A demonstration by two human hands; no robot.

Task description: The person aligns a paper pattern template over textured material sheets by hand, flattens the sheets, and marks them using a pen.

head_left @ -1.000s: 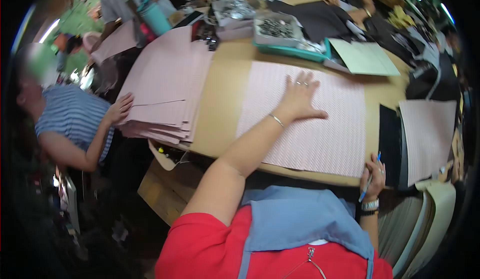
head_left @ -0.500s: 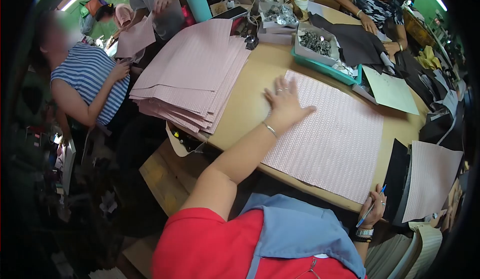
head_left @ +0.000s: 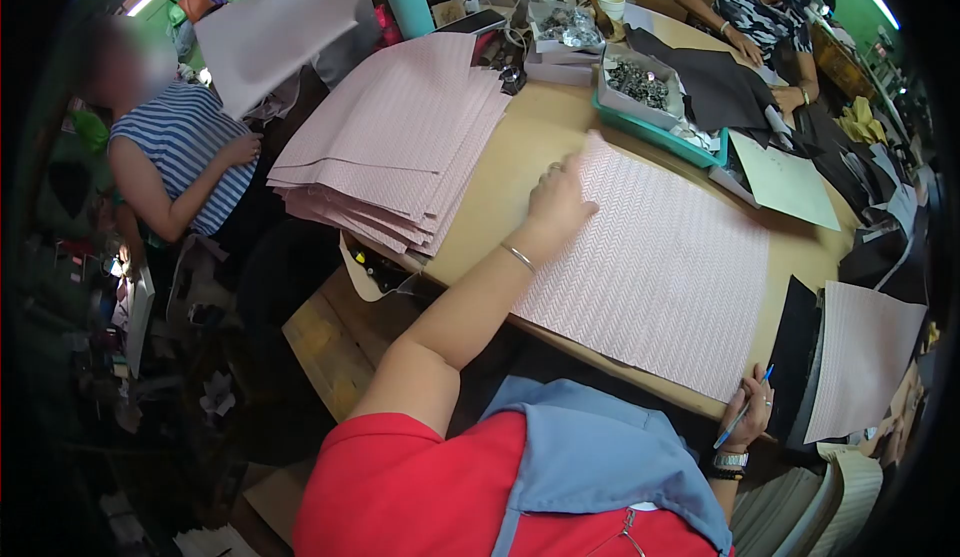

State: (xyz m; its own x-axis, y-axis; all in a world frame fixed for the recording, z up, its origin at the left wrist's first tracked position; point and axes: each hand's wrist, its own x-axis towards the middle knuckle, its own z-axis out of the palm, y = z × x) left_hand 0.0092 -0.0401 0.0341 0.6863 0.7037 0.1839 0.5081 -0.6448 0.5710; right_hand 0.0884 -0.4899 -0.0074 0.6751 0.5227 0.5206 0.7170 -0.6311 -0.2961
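The pink herringbone sheet [head_left: 660,267] lay at the near edge of the worktop [head_left: 525,122], the left grip [head_left: 560,197] against its left side, spread or pinching I couldn't tell, the right grip [head_left: 752,409] pinching a blue pen [head_left: 729,430].

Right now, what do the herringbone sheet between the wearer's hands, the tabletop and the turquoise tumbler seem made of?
Herringbone sheet: perhaps imitation leather or woven fabric, matte, from its zigzag texture. Tabletop: smooth wood or laminate, from its even tan surface. Turquoise tumbler: smooth plastic or painted metal; uniform colour settles neither.
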